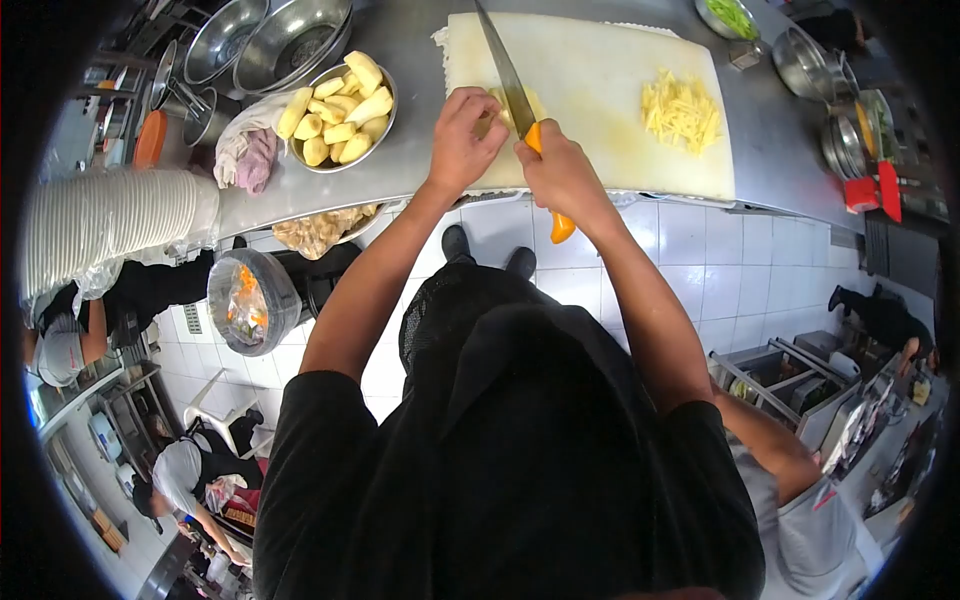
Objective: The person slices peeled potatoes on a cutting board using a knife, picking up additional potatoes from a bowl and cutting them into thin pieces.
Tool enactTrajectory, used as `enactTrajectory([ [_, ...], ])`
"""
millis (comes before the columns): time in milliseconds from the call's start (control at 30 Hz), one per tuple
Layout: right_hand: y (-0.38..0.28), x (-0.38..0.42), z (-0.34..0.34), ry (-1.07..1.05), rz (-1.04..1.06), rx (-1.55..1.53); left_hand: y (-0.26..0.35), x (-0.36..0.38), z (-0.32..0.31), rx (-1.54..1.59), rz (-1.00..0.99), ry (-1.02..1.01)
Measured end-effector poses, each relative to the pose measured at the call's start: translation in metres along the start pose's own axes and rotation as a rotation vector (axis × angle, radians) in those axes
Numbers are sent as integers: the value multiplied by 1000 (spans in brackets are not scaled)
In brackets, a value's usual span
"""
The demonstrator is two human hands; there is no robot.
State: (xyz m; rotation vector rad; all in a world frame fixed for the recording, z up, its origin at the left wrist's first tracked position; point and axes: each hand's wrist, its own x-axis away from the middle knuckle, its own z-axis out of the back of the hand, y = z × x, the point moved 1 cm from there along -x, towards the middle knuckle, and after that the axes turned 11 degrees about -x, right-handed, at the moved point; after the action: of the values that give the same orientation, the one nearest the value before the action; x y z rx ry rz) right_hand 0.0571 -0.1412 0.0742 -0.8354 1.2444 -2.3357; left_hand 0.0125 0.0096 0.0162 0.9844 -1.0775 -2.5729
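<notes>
My right hand [562, 178] is wrapped round the orange handle of a kitchen knife [508, 75], its long blade pointing away over the white cutting board [600, 45]. Left of the blade, my left hand [466, 138] has its fingers curled on a pale yellow piece of peeled potato [535, 104], partly hidden by the hand and knife. A heap of thin-cut potato sticks [682, 112] lies at the board's right side. On the left, a steel bowl [388, 118] holds several whole peeled potatoes [345, 110].
A crumpled cloth [250, 145] and nested steel bowls [290, 45] sit left. Stacked plastic containers [115, 225] stand at the far left. A lined waste bin [262, 310] is below the counter [410, 40]. Other people work behind, one close at right [815, 530].
</notes>
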Motion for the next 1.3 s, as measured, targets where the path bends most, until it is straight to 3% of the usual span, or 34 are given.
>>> enactTrajectory([
  [433,-4,6,-7,-40,-33,33,0,0,0,-2,-14,1],
  [633,-6,7,-5,-10,6,41,-1,0,-1,0,-18,10],
  [933,6,20,-18,173,238,275,1,-1,2,-15,-27,-18],
  [1133,12,19,-23,183,300,240,-1,0,0,5,-16,-14],
  [1300,8,25,-18,204,234,214,-4,4,7,4,-36,-16],
])
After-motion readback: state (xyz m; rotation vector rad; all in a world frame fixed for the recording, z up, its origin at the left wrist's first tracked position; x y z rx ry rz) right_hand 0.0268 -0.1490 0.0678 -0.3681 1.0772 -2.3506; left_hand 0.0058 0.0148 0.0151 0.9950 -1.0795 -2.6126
